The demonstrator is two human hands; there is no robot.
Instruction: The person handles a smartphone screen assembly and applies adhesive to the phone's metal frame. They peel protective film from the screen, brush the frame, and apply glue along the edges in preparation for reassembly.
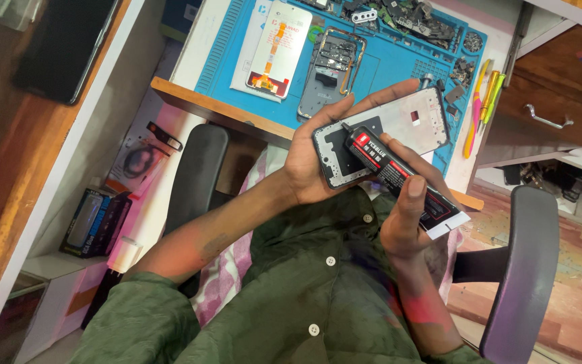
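at the far left edge a dark slab [69,47] on a wooden surface is cut off and hard to name. lower left, a boxed item [95,222] on a shelf is too dim to read as anything sure. the left hand [318,158] sits mid-frame, palm up, fingers stretched long under a phone frame [385,138], thumb curled over its near edge; the palm is mostly hidden by the frame. the frame lies flat across that hand, just below the blue mat [385,61] on the desk [190,98]. right of it, the right hand [405,222] is closed around a black glue tube [399,178], thumb on top, the other fingers hidden beneath. the tube slants up-left, its nozzle tip touching the frame's upper edge. the right forearm rises from the bottom of the frame. on the mat, a screen panel [274,50] and a second phone body [331,71]; small parts at the top are a blur. screwdrivers [483,101] lie at the mat's right edge.
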